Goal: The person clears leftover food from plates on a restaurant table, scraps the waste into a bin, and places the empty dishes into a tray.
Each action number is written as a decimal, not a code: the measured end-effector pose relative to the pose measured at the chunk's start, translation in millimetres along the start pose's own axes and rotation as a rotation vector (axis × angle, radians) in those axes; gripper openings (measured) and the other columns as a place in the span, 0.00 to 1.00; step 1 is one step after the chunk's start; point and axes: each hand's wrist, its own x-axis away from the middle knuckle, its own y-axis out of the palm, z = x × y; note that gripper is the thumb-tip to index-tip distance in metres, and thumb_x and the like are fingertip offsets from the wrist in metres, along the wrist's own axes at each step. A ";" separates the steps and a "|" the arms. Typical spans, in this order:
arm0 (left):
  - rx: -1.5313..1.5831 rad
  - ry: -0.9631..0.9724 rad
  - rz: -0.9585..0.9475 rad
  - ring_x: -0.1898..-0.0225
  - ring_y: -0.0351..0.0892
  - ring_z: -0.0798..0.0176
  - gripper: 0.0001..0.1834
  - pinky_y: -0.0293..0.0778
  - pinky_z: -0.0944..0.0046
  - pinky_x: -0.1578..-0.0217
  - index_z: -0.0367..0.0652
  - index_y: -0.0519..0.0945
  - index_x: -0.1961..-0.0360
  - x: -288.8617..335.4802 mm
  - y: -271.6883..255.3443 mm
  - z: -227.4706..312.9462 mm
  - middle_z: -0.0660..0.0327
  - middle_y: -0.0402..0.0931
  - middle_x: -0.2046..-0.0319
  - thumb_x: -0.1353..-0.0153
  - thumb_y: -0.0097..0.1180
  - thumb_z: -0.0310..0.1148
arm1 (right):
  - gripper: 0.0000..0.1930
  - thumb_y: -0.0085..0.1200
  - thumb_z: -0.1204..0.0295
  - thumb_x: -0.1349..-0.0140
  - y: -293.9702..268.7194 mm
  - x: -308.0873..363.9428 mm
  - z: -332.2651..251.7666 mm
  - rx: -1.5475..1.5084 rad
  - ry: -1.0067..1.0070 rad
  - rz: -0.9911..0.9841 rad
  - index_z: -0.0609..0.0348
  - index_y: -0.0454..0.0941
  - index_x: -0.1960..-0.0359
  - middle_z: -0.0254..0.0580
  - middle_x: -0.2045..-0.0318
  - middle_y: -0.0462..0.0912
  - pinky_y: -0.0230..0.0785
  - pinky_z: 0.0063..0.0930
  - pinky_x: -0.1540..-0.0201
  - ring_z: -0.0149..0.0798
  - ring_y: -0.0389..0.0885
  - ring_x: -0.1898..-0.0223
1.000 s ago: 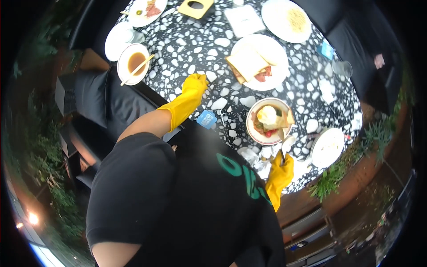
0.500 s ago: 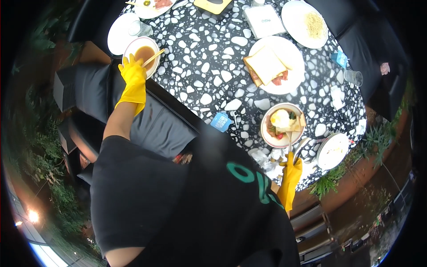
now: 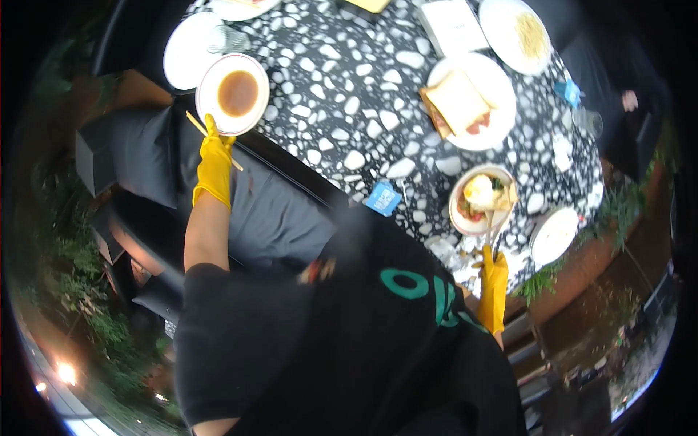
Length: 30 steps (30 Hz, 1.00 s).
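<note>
Head view: the left hand (image 3: 213,163), in a yellow glove, is closed on the near rim of a white plate (image 3: 232,93) with brown sauce, at the table (image 3: 349,123) edge; thin chopsticks (image 3: 212,142) seem to be pinned under the fingers. The plate is best kept level, so that the sauce is not spilled. The right hand (image 3: 494,280) is held just below the bowl of food (image 3: 481,198), apparently closed on a utensil handle; this grip cannot be seen clearly. The person's torso hides the near table edge.
</note>
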 end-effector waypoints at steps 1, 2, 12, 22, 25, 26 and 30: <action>0.040 -0.037 -0.084 0.80 0.74 0.49 0.24 0.66 0.42 0.78 0.40 0.78 0.58 -21.3 10.8 -13.7 0.55 0.81 0.69 0.39 0.64 0.52 | 0.19 0.59 0.54 0.35 -3.2 -7.7 15.6 -0.075 -0.040 -0.003 0.61 0.80 0.64 0.42 0.77 0.84 0.59 0.24 0.83 0.29 0.70 0.87; 0.119 -0.089 -0.204 0.80 0.73 0.44 0.26 0.65 0.33 0.76 0.40 0.79 0.56 -44.0 15.5 -31.9 0.55 0.81 0.67 0.40 0.64 0.53 | 0.18 0.58 0.56 0.34 -9.5 -12.8 13.1 0.093 -0.091 0.031 0.61 0.78 0.65 0.42 0.78 0.84 0.58 0.23 0.84 0.28 0.70 0.87; 0.430 -0.112 -0.375 0.83 0.69 0.68 0.14 0.60 0.71 0.85 0.39 0.82 0.61 -33.0 -5.0 -79.8 0.63 0.80 0.71 0.43 0.71 0.35 | 0.19 0.57 0.56 0.34 -11.9 16.2 -31.7 0.141 -0.004 0.080 0.63 0.79 0.61 0.39 0.77 0.83 0.62 0.19 0.79 0.27 0.72 0.82; 0.279 0.078 -0.573 0.82 0.71 0.69 0.13 0.61 0.71 0.86 0.38 0.80 0.58 254.2 40.8 -34.1 0.62 0.80 0.70 0.42 0.68 0.30 | 0.21 0.54 0.54 0.34 -39.6 39.3 -20.5 0.032 -0.140 0.018 0.64 0.76 0.55 0.43 0.77 0.86 0.68 0.24 0.67 0.32 0.79 0.74; 0.194 0.117 -0.629 0.82 0.71 0.69 0.13 0.61 0.71 0.86 0.38 0.80 0.58 312.7 73.3 -25.9 0.62 0.80 0.70 0.42 0.67 0.29 | 0.22 0.52 0.53 0.34 -50.4 34.7 -10.7 0.069 -0.177 0.014 0.62 0.77 0.55 0.45 0.75 0.87 0.70 0.26 0.61 0.37 0.83 0.68; 0.154 0.099 -0.623 0.81 0.74 0.69 0.15 0.63 0.71 0.87 0.38 0.78 0.53 327.9 82.0 -24.9 0.62 0.81 0.68 0.41 0.65 0.26 | 0.22 0.52 0.53 0.35 -53.2 36.9 -10.9 0.110 -0.238 0.055 0.62 0.78 0.55 0.47 0.76 0.86 0.71 0.29 0.60 0.42 0.85 0.66; -0.069 0.252 -0.657 0.79 0.75 0.67 0.11 0.69 0.68 0.82 0.37 0.82 0.59 383.4 119.9 -21.7 0.62 0.80 0.70 0.40 0.64 0.32 | 0.21 0.52 0.54 0.35 -67.6 44.5 -13.3 0.064 -0.261 0.095 0.64 0.78 0.57 0.49 0.76 0.85 0.73 0.33 0.61 0.44 0.86 0.70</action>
